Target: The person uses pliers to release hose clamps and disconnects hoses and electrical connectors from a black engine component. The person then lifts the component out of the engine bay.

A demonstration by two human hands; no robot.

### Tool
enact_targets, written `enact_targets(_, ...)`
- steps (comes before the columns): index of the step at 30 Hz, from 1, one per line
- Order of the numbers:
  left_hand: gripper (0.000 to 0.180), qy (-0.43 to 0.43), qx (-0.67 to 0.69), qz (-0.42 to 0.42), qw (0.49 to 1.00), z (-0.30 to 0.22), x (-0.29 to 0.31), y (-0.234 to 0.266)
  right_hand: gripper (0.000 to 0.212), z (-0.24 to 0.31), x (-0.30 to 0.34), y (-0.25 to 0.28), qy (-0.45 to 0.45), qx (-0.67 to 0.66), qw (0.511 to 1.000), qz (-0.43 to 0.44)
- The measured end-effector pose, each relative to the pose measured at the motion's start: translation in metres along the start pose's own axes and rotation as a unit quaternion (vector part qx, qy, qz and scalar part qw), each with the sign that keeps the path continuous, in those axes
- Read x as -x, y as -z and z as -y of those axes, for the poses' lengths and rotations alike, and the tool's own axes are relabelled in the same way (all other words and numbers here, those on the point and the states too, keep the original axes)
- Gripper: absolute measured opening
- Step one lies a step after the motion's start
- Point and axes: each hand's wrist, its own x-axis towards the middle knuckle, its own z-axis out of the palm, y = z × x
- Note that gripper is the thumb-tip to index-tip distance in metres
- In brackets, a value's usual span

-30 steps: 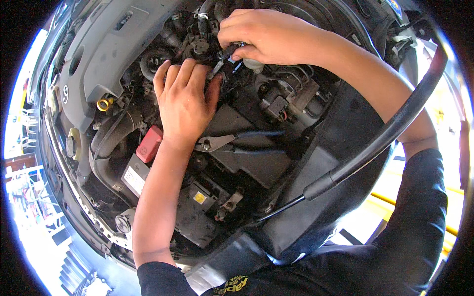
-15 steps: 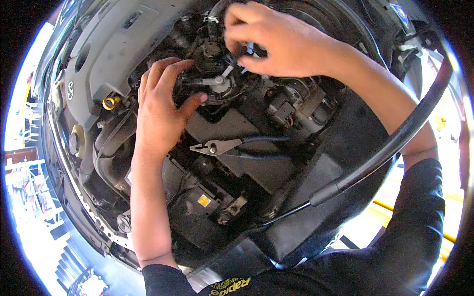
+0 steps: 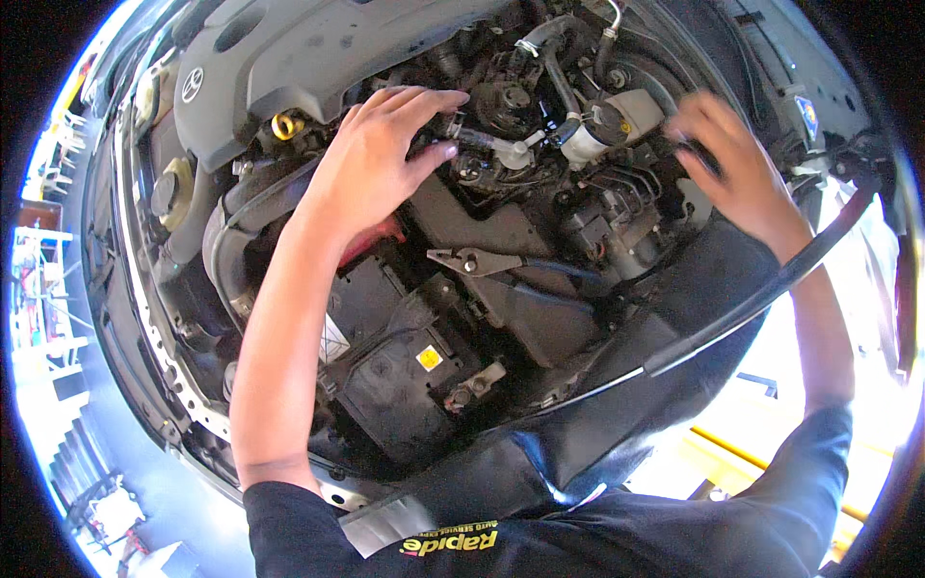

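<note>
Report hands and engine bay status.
Left hand open, beside grey fitting. Right hand blurred, near pale reservoir; grip unclear. Pliers lying on black cover, untouched. Black strut crosses right forearm.

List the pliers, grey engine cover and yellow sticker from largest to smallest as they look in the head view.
1. Grey engine cover, though the picture's edge cuts it off
2. Pliers
3. Yellow sticker

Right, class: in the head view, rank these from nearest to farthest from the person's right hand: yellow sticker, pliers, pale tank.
1. Pale tank: just left of the right hand.
2. Pliers: lower left.
3. Yellow sticker: farther down and left.
</note>
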Motion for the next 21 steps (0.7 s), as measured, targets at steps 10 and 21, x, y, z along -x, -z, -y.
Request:
enact_targets(10,0.041,-0.026,0.085,0.029,0.996,0.026,-0.012,-0.012,0.033,0.192,0.028,0.119,-0.045,-0.353,0.9,0.252)
enact_targets(21,0.044,0.057,0.121,-0.094,0.987,0.022,0.007,-0.018,0.084,0.21,-0.025,-0.064,-0.18,0.0,0.876,0.448)
